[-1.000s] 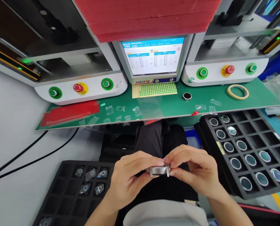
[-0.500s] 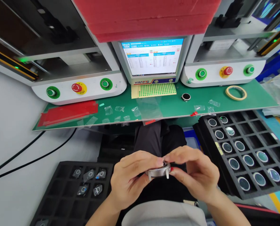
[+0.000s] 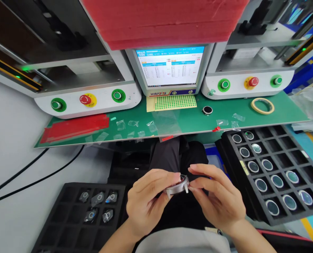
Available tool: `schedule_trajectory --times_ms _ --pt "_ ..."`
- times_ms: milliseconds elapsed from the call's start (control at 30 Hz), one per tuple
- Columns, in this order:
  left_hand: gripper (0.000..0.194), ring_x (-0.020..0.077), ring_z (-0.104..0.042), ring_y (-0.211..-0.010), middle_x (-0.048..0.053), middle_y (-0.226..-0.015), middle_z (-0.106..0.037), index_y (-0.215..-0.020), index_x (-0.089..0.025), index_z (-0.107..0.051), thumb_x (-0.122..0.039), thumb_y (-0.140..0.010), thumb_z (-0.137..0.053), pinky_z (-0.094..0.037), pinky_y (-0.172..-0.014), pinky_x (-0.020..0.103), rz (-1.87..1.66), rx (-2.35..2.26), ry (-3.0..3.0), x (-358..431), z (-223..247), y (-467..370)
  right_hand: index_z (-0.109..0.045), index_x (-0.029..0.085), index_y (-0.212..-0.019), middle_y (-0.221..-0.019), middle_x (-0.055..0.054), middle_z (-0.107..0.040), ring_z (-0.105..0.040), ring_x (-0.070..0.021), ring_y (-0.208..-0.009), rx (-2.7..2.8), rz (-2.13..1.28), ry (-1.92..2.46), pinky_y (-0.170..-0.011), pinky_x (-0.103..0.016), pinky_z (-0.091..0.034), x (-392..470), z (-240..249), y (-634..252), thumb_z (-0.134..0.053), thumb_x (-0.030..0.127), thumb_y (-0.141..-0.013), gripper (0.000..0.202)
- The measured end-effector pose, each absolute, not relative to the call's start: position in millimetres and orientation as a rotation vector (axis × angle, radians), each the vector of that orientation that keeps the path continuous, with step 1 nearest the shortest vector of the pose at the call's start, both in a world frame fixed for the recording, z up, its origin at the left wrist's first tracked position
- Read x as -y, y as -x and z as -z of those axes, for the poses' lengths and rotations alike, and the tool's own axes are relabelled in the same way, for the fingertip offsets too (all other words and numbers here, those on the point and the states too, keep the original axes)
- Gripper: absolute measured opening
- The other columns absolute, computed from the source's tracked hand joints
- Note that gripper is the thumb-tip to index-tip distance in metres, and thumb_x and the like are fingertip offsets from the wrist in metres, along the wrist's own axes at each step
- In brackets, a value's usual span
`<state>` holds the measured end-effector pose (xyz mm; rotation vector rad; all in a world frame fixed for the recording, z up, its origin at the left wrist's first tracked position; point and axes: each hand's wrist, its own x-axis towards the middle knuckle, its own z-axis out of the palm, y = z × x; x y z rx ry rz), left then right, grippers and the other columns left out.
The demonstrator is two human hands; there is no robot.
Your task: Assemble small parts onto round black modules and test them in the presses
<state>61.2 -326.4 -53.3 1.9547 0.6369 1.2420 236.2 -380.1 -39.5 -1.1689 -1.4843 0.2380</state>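
Above my lap, my left hand [image 3: 147,200] grips a silver round watch case [image 3: 176,188], with its fingers over the top and its thumb underneath. The case is tilted, and its pale lugs point toward me. At the right edge of the case, my right hand [image 3: 218,196] has its thumb and a finger pinched together, with the index finger lifted above. Whatever lies in that pinch is too small to make out. Another round watch [image 3: 207,110] with a dark face lies on the green bench [image 3: 190,121].
A black foam tray [image 3: 300,154] of round watch pieces stands at right, another foam tray [image 3: 60,211] with several bagged parts at left. Clear film scraps, red sheets [image 3: 74,128], a green-dot sticker sheet [image 3: 174,103] and a tape roll [image 3: 262,106] lie before two presses and a screen [image 3: 171,68].
The watch case has tilted a little in my left hand. My right index finger has lifted off it, and the red bit by my right thumb no longer shows clearly.
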Motion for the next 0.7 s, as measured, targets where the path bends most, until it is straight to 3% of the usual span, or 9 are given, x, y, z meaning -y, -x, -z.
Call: schedule_trajectory --times_ms 133,233,400,567,700 --pt "0.028 0.013 -0.07 -0.082 0.001 -0.095 -0.075 -0.108 -0.023 -0.072 -0.008 -0.087 -0.065 -0.057 -0.071 0.02 -1.32 -1.023 -1.926 324.9 49.9 -62.8 -0.066 0.02 -0.096 -0.092 -0.009 -0.073 -0.072 -0.0206 -0.084 1.554 -0.277 1.123 -0.07 -0.03 -0.061 379.6 41.6 -231.3 -0.062 0.005 -0.084 0.02" --pt "0.022 0.0109 -0.068 -0.082 -0.001 -0.092 -0.072 -0.103 -0.024 -0.072 -0.01 -0.088 -0.065 -0.056 -0.075 0.019 -1.425 -1.271 -1.781 316.1 49.6 -67.2 -0.065 0.019 -0.093 -0.09 -0.007 -0.071 -0.07 -0.0169 -0.079 1.497 -0.609 1.08 -0.068 -0.027 -0.059 380.5 47.1 -222.8 -0.063 0.007 -0.085 0.015" --pt "0.016 0.0132 -0.067 -0.084 0.0 -0.093 -0.072 -0.102 -0.022 -0.072 -0.017 -0.09 -0.064 -0.056 -0.08 0.024 -1.343 -1.304 -1.847 303.7 52.0 -80.3 -0.066 0.019 -0.079 -0.073 0.0 -0.065 -0.062 -0.011 -0.065 1.215 -1.126 1.07 -0.06 -0.021 -0.053 378.6 55.0 -201.2 -0.072 0.015 -0.082 0.008" --pt "0.02 0.0117 -0.068 -0.081 0.0 -0.094 -0.073 -0.106 -0.021 -0.07 -0.012 -0.09 -0.062 -0.056 -0.078 0.021 -1.323 -1.253 -2.05 302.6 44.7 -87.3 -0.069 0.018 -0.077 -0.071 -0.001 -0.068 -0.062 -0.0105 -0.063 1.13 -1.207 1.075 -0.058 -0.02 -0.053 376.7 54.7 -189.9 -0.072 0.016 -0.081 0.005" --pt "0.025 0.0109 -0.068 -0.082 0.0 -0.096 -0.074 -0.11 -0.02 -0.069 -0.008 -0.089 -0.061 -0.055 -0.08 0.019 -1.332 -1.192 -2.125 305.7 39.8 -88.6 -0.072 0.018 -0.074 -0.072 -0.001 -0.071 -0.066 -0.0107 -0.064 0.947 -1.414 0.994 -0.06 -0.019 -0.055 373.0 57.5 -193.4 -0.082 0.019 -0.072 0.01"
